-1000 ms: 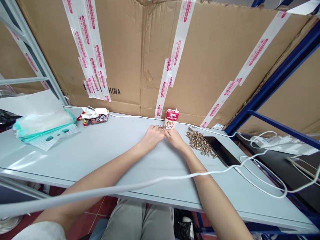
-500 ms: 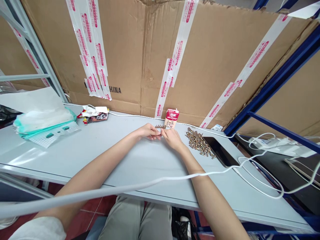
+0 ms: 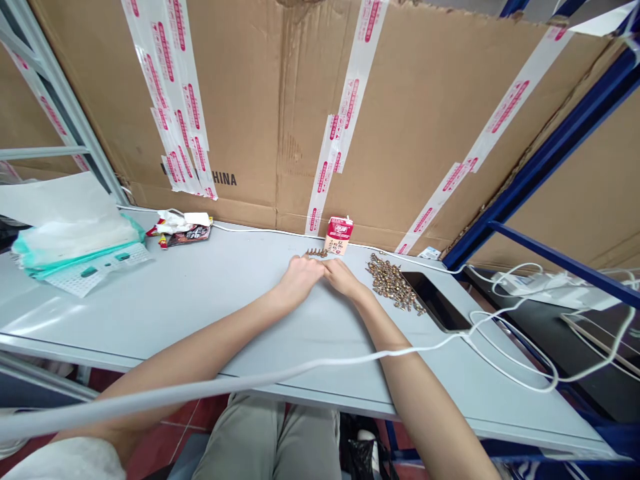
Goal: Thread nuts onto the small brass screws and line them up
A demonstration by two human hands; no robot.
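Note:
My left hand (image 3: 301, 275) and my right hand (image 3: 342, 275) meet over the middle of the grey table, fingertips together. Both are closed, with the fingers curled in and what they pinch hidden behind the knuckles. Just beyond them stands a short row of small brass-coloured screws (image 3: 316, 253), in front of a red and pink drink carton (image 3: 339, 236). To the right of my right hand lies a loose pile of similar small brass-coloured screws (image 3: 396, 283).
A dark phone (image 3: 437, 301) lies beside the pile. A white cable (image 3: 320, 363) crosses the near side, above my forearms. Snack wrappers (image 3: 183, 230) and a stack of white and teal sheets (image 3: 80, 233) are on the left. A taped cardboard panel (image 3: 250, 120) stands behind the table (image 3: 210, 293).
My left hand has turned over, so its back now faces up and its fingers are hidden. The hands stay close together. The view has shifted slightly.

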